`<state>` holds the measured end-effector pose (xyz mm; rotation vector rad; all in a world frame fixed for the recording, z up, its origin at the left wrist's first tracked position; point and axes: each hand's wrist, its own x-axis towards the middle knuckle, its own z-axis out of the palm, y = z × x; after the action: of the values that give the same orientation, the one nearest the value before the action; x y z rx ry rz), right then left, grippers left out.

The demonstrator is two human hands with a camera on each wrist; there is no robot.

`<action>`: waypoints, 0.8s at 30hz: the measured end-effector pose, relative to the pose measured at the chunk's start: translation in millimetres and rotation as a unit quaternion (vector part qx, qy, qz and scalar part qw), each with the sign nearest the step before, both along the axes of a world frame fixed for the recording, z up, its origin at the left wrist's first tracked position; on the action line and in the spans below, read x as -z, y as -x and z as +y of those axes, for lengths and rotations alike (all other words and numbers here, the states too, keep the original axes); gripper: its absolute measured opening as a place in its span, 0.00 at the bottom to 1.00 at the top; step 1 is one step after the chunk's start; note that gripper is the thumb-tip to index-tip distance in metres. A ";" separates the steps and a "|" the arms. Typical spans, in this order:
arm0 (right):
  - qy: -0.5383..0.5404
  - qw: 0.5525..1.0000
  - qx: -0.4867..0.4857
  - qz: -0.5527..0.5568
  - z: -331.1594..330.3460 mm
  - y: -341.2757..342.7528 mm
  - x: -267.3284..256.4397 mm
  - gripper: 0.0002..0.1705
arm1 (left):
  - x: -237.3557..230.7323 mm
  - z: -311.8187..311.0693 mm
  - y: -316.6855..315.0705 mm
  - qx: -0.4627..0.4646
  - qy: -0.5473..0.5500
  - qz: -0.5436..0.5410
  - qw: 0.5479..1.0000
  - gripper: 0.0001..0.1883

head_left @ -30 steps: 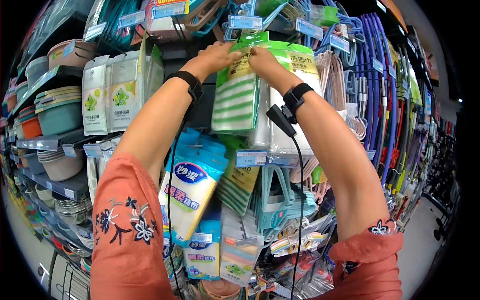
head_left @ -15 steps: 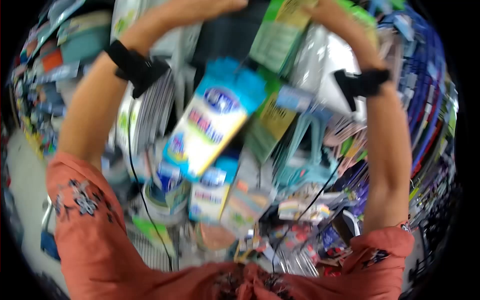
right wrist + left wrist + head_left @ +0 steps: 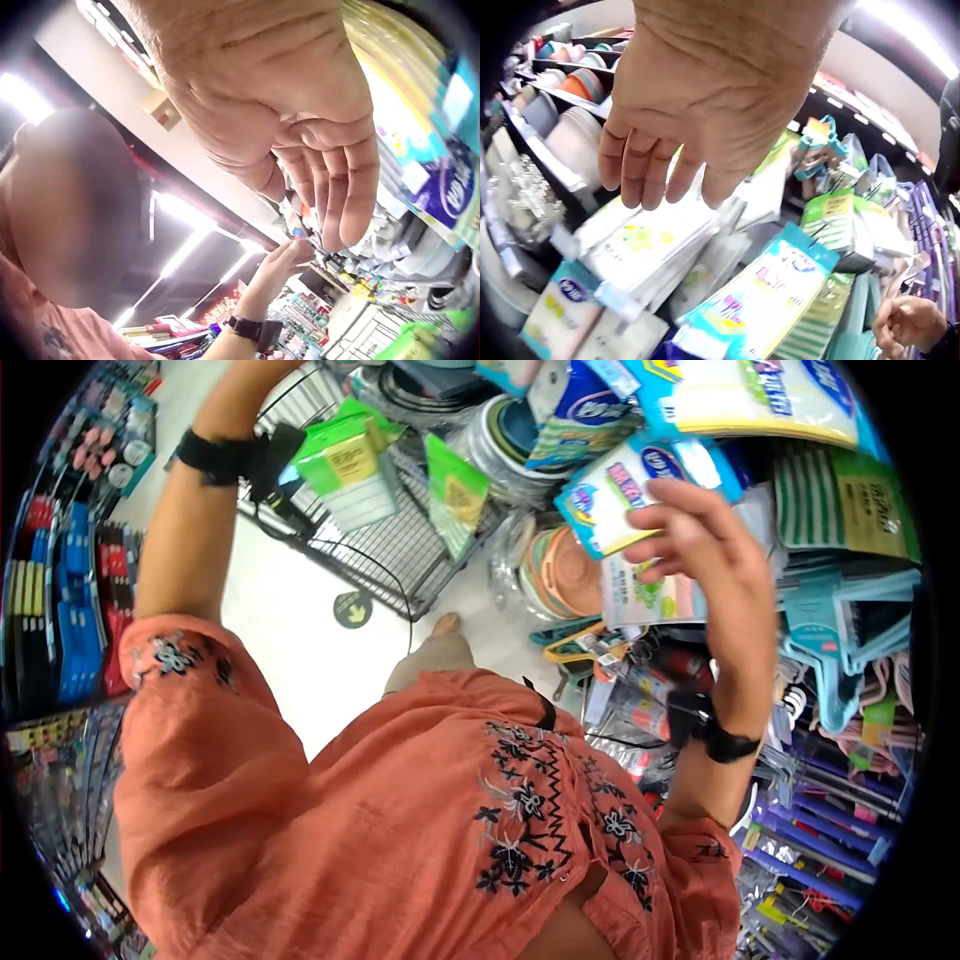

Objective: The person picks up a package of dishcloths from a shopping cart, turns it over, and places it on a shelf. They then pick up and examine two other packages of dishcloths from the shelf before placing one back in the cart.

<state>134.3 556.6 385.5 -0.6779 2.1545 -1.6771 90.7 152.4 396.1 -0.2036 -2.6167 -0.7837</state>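
Both hands have come away from the hanging green-topped packets [image 3: 829, 225] gripped earlier; the head view has swung down to the cart [image 3: 425, 550] and floor [image 3: 290, 640]. Left hand [image 3: 690, 127] released, palm bare, fingers extended in front of the shelf goods; in the head view it is cut off by the top edge. Right hand [image 3: 710, 560] released too, fingers loosely bent, nothing between them; it lies in front of the blue-edged packets [image 3: 630, 490] and hides part of them; cannot tell whether it touches them.

Green-topped packets also show at the cart, one near its left side, the other toward its right; the left wristband [image 3: 215, 458] and its camera block part of the cart's near corner; a thin cable [image 3: 408, 600] crosses the wire.

Around: round tubs [image 3: 570, 570] beside the cart, right of it; teal hangers [image 3: 830, 630] below the striped packet at right; a round arrow sign [image 3: 353, 609] on the floor.

Counts: two green-topped packets at the cart; three blue oval logos in the head view; one cart; one floor sign; tubs and hangers overlap, several of each, exact number unclear.
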 end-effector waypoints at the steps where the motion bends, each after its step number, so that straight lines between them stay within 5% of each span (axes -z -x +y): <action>1: -0.003 0.999 -0.012 -0.038 -5.5 5.6 24.1 0.20 | 40.0 -24.6 -2.0 0.014 -0.020 -0.024 0.999 0.29; 6: 0.009 0.983 -0.031 -0.183 -34.3 10.9 118.0 0.19 | 171.3 -36.4 -27.0 -0.057 -0.065 -0.151 0.985 0.22; 10: -0.034 0.978 -0.011 -0.206 -44.6 15.4 154.8 0.20 | 260.1 -5.6 1.3 0.011 -0.110 -0.154 0.982 0.15; 14: -0.050 0.970 0.032 -0.235 -40.6 19.4 176.6 0.21 | 360.9 14.5 50.6 0.060 -0.010 -0.087 0.994 0.16; 24: -0.049 0.943 0.122 -0.306 -28.7 30.8 209.1 0.22 | 408.7 42.2 91.2 0.069 0.066 -0.159 0.983 0.23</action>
<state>103.5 528.0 176.4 0.1476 1.8875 -1.5994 -0.5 194.6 -12.7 -0.3234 -2.9877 -0.7391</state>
